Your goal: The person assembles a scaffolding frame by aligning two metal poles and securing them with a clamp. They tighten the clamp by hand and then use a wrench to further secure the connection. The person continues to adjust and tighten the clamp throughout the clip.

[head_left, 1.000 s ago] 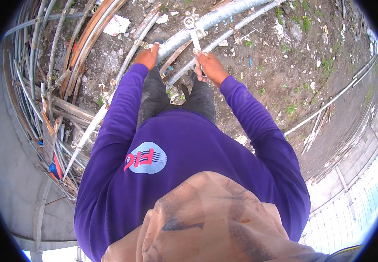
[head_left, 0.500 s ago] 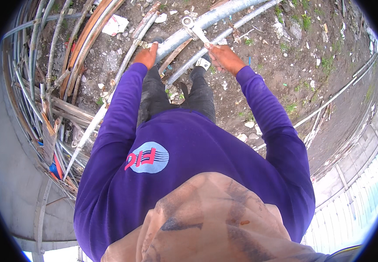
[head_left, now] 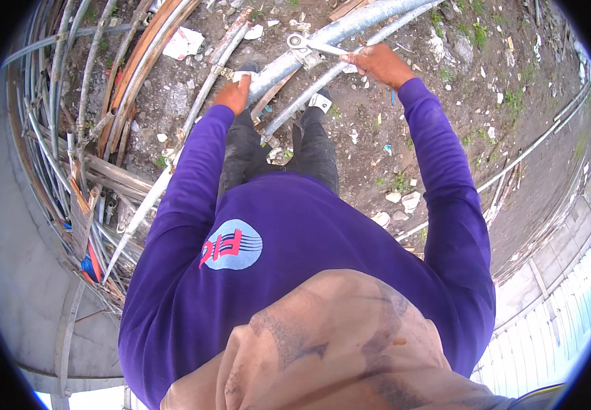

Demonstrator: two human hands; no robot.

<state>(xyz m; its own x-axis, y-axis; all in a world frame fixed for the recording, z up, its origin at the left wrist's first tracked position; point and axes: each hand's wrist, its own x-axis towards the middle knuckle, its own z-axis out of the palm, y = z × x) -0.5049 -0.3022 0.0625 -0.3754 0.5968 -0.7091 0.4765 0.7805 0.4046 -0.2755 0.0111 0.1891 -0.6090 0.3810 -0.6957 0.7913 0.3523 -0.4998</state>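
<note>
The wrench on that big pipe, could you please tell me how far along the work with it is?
Done: the wrench has its head seated on a fitting on the grey pipe. In hand: the right hand grips the handle, while the left hand steadies a thinner pipe. Left: whether the fitting is tight cannot be told.

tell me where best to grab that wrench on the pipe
Probably at the free handle end, where the right hand already grips the wrench. Its head sits on the grey pipe and the handle sticks out to the right, so come from that side for leverage.
</note>
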